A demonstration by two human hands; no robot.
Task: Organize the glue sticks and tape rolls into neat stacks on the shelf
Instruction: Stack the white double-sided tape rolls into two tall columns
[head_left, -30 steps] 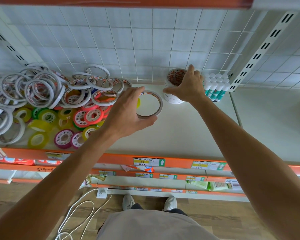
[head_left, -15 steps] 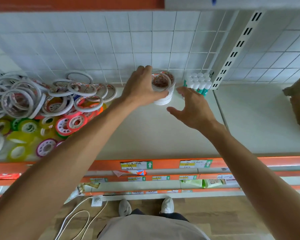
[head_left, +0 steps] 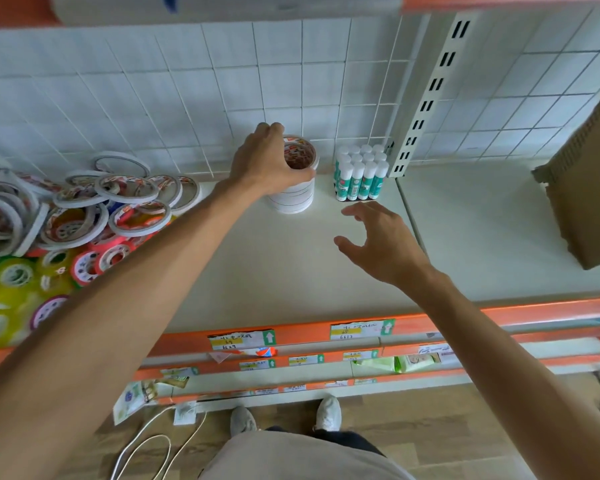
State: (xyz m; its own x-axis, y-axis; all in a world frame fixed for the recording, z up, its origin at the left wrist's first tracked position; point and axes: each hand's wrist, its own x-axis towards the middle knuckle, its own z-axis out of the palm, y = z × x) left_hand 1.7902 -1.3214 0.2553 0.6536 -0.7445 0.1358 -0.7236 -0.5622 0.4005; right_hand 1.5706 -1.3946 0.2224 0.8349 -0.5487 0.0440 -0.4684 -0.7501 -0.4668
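**Left hand seats a roll on the tape stack**

Left hand [head_left: 269, 161] curls over the top roll, fingers gripping its rim to square the white tape stack [head_left: 293, 188] at the shelf [head_left: 291, 271] back, beside upright glue sticks [head_left: 360, 174]. Right hand [head_left: 383, 242] hovers nearby, fingers spread, empty, likely ready to steady. Loose rolls [head_left: 84, 209] wait, piled left.

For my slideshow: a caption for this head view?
Left hand on tape stack beside glue sticks; right hand open.

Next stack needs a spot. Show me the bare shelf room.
Free: the shelf in front of the tape stack and glue sticks, out to the orange edge; also right of the upright. Crowded: loose tape pile at left.
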